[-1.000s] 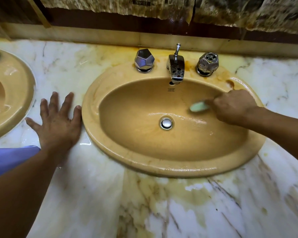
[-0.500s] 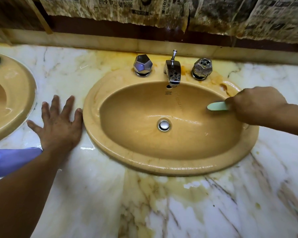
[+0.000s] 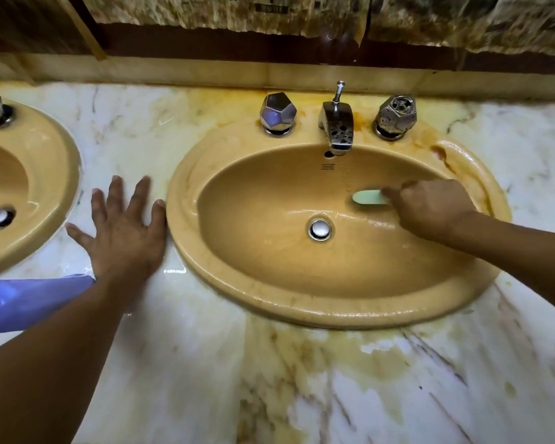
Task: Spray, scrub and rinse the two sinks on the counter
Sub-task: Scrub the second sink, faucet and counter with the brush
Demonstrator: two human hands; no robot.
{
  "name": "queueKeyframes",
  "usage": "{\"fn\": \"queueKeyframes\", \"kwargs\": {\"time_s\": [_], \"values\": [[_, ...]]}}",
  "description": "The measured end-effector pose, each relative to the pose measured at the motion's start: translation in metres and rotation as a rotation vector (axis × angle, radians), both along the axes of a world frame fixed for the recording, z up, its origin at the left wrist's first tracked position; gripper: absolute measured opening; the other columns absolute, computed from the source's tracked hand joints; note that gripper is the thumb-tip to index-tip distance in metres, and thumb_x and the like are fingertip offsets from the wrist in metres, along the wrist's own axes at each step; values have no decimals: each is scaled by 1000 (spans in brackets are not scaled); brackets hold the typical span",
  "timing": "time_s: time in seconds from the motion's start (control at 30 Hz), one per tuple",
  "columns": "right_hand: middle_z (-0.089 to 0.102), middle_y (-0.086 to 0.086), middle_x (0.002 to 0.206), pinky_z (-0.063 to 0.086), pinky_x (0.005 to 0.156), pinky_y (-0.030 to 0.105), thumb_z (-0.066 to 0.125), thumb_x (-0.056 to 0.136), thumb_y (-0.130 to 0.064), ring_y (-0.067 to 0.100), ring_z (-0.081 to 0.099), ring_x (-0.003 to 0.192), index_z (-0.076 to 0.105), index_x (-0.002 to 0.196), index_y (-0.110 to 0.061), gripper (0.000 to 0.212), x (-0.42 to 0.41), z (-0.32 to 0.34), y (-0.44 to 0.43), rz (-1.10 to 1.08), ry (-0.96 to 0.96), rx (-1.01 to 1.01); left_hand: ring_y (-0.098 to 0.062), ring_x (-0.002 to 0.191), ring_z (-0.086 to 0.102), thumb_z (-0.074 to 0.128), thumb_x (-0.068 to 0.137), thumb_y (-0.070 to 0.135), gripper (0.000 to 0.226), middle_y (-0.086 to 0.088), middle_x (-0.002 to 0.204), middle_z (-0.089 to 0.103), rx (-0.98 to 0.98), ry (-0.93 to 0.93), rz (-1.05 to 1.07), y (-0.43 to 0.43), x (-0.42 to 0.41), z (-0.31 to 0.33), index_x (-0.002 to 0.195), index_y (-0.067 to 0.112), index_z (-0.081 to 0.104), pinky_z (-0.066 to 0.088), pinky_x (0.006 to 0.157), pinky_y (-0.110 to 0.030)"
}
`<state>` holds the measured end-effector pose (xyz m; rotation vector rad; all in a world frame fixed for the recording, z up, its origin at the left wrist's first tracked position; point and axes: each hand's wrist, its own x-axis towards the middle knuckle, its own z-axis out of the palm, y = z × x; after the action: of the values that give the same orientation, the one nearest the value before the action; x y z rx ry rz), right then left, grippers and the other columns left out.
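Tan oval ceramic sink [image 3: 334, 315], set in the veined white marble worktop [image 3: 205, 379], sits centre frame. Its basin is wet and glossy.

The pale green scrubbing brush [image 3: 367, 198] has swung back inward. Half a second ago it was up against the right wall near the rim. Now it lies on the back-right slope, below the chrome spout [image 3: 337, 129] and above the chrome drain plug [image 3: 319, 229]. The right hand [image 3: 433, 208] grips its handle, fingers curled. We read this as back-and-forth scrubbing in mid-stroke. No water is running, so rinsing is not begun.

A brown stain [image 3: 439, 153] remains on the back-right rim.

The left hand [image 3: 122, 238] has not shifted. It lies flat and spread on the worktop, thumb just beside the sink's rim, bracing.

The second tan sink [image 3: 55, 174] at far left is unattended. We cannot tell its state.
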<state>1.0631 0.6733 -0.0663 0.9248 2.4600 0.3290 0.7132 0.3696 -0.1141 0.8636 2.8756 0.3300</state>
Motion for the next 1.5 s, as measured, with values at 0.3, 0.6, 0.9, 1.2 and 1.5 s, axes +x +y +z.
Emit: {"fn": "queueKeyframes", "kwargs": {"time_s": [0.3, 0.6, 0.9, 1.2, 1.5], "values": [[68, -1, 102, 35, 51, 27, 46, 105, -38, 24, 61, 72, 51, 144, -38, 40, -31, -39, 8, 106, 219, 5, -17, 159, -6, 19, 103, 66, 59, 12, 173, 2, -24, -11, 14, 1, 0, 2, 160, 51, 10, -5, 119, -73], [65, 2, 96, 36, 51, 27, 50, 106, -35, 32, 65, 74, 47, 150, -38, 45, -31, -65, -5, 181, 373, 5, -18, 159, -4, 21, 103, 65, 58, 11, 173, 5, -9, -6, 12, 2, -1, 0, 159, 51, 14, -4, 118, -74], [62, 2, 91, 45, 55, 29, 48, 106, -41, 32, 63, 71, 51, 146, -39, 40, -46, -61, -3, 106, 388, -27, -17, 159, -4, 22, 103, 65, 58, 11, 172, 5, 7, -5, 9, 0, -1, 0, 159, 52, 15, -4, 118, -73], [60, 5, 82, 32, 50, 27, 47, 106, -39, 28, 54, 62, 50, 149, -38, 43, -67, -69, -11, 120, 807, 112, -18, 159, -4, 22, 103, 65, 58, 11, 172, 4, -4, 0, 5, 0, -1, -1, 159, 52, 14, -4, 118, -73], [67, 0, 111, 46, 67, 32, 46, 105, -48, 32, 66, 92, 50, 145, -44, 41, -73, -78, -17, -11, 498, -43, -17, 159, -4, 22, 103, 65, 58, 12, 172, 4, -2, 5, 11, 1, -3, -3, 159, 52, 13, -3, 118, -74]]}}
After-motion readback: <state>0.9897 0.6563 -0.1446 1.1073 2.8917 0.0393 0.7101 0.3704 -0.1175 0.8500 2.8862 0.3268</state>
